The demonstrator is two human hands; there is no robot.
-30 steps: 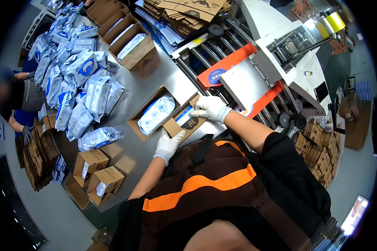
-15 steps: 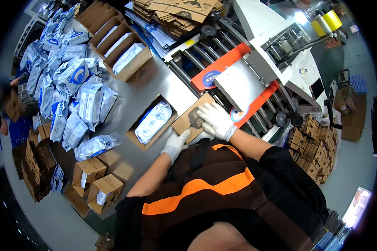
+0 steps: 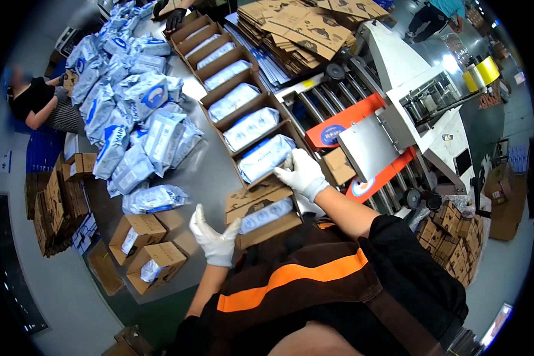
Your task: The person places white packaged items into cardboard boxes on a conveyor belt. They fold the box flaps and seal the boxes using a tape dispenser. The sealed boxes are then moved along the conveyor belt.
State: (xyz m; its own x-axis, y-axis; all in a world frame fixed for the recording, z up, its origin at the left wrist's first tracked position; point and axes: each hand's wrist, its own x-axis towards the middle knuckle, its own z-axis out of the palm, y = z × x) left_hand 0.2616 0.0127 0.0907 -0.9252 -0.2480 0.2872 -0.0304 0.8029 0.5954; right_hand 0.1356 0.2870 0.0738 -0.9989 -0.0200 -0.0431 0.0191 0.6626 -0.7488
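A brown carton (image 3: 256, 238) lies in front of me with a flap up and a blue-and-white pouch (image 3: 267, 216) inside it. At its left end my left hand (image 3: 212, 237), in a white glove, has its fingers spread; the thumb side is close to the carton. Just beyond stands a row of open cartons (image 3: 224, 126), each with a similar pouch lying in it. My right hand (image 3: 302, 174), also gloved, has its thumb and fingers bent around the right end of the nearest carton in that row, beside its pouch (image 3: 266, 158).
A closed carton (image 3: 339, 165) sits at the orange-sided roller machine (image 3: 368, 136) on the right. Loose pouches (image 3: 151, 95) heap up at the left. Two cartons (image 3: 155, 267) stand at the near left edge. Flattened cartons (image 3: 302, 29) are stacked behind. Another person (image 3: 38, 101) works far left.
The closed carton has left my hands and sits at the machine. The carton row stands nearer, and the single filled carton has come closer to me. My left hand has moved left and opened.
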